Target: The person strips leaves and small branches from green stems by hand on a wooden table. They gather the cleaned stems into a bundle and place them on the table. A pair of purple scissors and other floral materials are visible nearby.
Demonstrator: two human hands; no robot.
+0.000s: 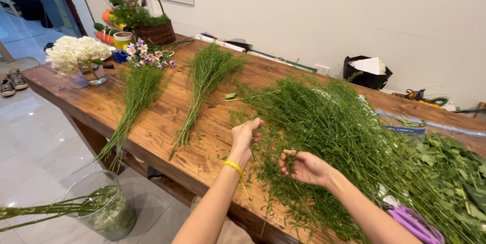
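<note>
Both forearms bare, reaching forward from bottom edge. Left hand (245, 135) raised, back toward camera, fingers curled, tips pinched together. Yellow band (233, 166) on left wrist. Right hand (302, 167) lower, just right of left, palm turned partly up, fingers bent inward in loose pinch. Hands near, not touching.
</note>
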